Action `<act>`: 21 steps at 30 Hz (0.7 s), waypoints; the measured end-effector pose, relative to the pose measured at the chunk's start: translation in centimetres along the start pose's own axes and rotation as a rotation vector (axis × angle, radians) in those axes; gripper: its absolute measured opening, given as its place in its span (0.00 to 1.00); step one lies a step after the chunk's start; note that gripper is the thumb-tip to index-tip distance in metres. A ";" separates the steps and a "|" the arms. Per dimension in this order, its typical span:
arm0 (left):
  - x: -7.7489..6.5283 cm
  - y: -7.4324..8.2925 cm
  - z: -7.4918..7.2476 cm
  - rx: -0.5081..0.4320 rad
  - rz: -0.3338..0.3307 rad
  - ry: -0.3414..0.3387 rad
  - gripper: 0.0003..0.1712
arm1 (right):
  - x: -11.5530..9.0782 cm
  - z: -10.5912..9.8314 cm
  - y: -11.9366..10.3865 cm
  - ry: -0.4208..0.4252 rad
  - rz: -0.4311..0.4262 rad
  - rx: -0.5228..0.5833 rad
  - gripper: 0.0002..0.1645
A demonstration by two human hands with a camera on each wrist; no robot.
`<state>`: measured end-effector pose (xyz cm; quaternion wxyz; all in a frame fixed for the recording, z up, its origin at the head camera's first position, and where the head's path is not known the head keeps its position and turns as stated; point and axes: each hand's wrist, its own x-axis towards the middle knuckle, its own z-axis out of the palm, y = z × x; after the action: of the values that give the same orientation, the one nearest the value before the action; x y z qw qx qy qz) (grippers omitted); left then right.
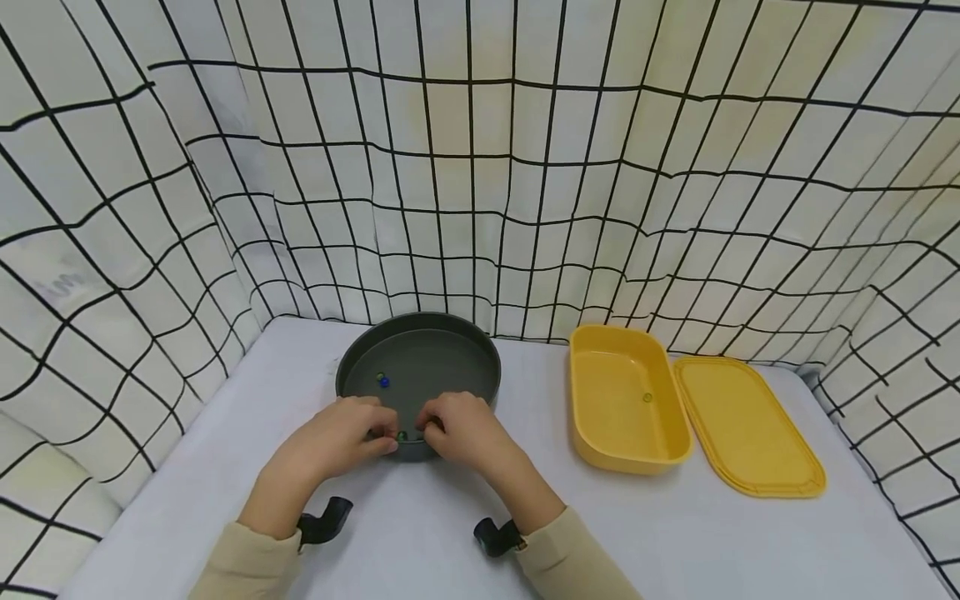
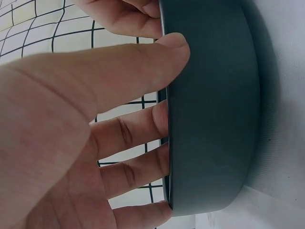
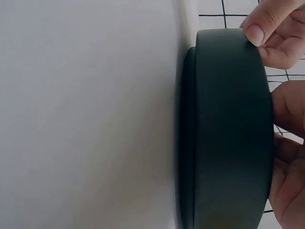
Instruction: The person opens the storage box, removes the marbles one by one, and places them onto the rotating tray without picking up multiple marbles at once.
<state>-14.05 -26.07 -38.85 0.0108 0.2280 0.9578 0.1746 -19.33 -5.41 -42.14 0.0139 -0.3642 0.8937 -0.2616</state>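
Observation:
A round dark grey pan (image 1: 442, 367) stands on the white table, holding a few small marbles. A blue marble (image 1: 385, 382) lies beside a greenish one left of the middle, and a green marble (image 1: 402, 436) is at the near edge between the hands. My left hand (image 1: 341, 433) grips the near rim, thumb (image 2: 176, 52) against the outer wall and fingers inside. To its right, my right hand (image 1: 468, 429) reaches over the rim with curled fingers (image 3: 290, 102); its fingertips are hidden behind the wall and I cannot tell whether they hold a marble.
Right of the pan stands a yellow tub (image 1: 611, 417) with one small marble (image 1: 647, 397) in it. A yellow lid (image 1: 757, 433) lies flat beside the tub. White cloth walls with a black grid (image 1: 468, 154) enclose the table's back and sides.

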 end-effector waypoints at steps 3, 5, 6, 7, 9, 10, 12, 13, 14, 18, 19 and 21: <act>0.0 0.0 0.1 -0.001 0.007 0.002 0.09 | -0.1 -0.1 -0.1 -0.023 -0.015 -0.027 0.12; 0.1 0.0 0.1 -0.002 0.009 0.003 0.09 | -0.1 -0.2 -0.2 -0.024 -0.026 -0.032 0.12; 0.1 0.0 0.1 -0.001 0.008 0.004 0.09 | -0.1 -0.2 -0.1 -0.022 -0.032 -0.023 0.12; 0.1 0.0 0.1 -0.001 0.004 0.004 0.09 | -0.1 -0.2 -0.1 -0.019 -0.035 0.004 0.12; 0.1 0.1 0.1 -0.003 -0.005 0.004 0.09 | -0.2 -0.3 0.3 -0.019 -0.034 0.111 0.12; 0.1 0.1 0.1 -0.004 -0.011 0.002 0.09 | -0.3 -0.5 0.6 -0.019 -0.032 0.181 0.12; 0.1 0.1 0.1 -0.005 -0.023 -0.001 0.08 | -0.6 -1.1 1.3 -0.015 -0.026 0.344 0.11; 0.1 0.1 0.1 -0.005 -0.028 -0.003 0.08 | -0.9 -1.7 1.8 -0.006 -0.016 0.425 0.11; 0.1 0.1 0.1 -0.004 -0.030 -0.005 0.08 | -1.3 -2.3 2.3 0.009 -0.007 0.488 0.10; 0.0 0.1 0.0 0.006 -0.030 -0.006 0.08 | -3.4 -5.5 4.5 0.110 0.079 0.621 0.09; 0.0 0.1 0.0 0.004 -0.028 -0.007 0.08 | -4.1 -6.3 5.1 0.132 0.110 0.645 0.09; -0.1 0.0 -0.1 0.002 -0.024 -0.008 0.08 | -5.4 -7.8 6.5 0.159 0.155 0.700 0.09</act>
<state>-14.01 -26.12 -38.81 0.0166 0.2172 0.9606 0.1725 -21.25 5.60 -39.44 0.0879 -0.2470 0.7733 -0.5773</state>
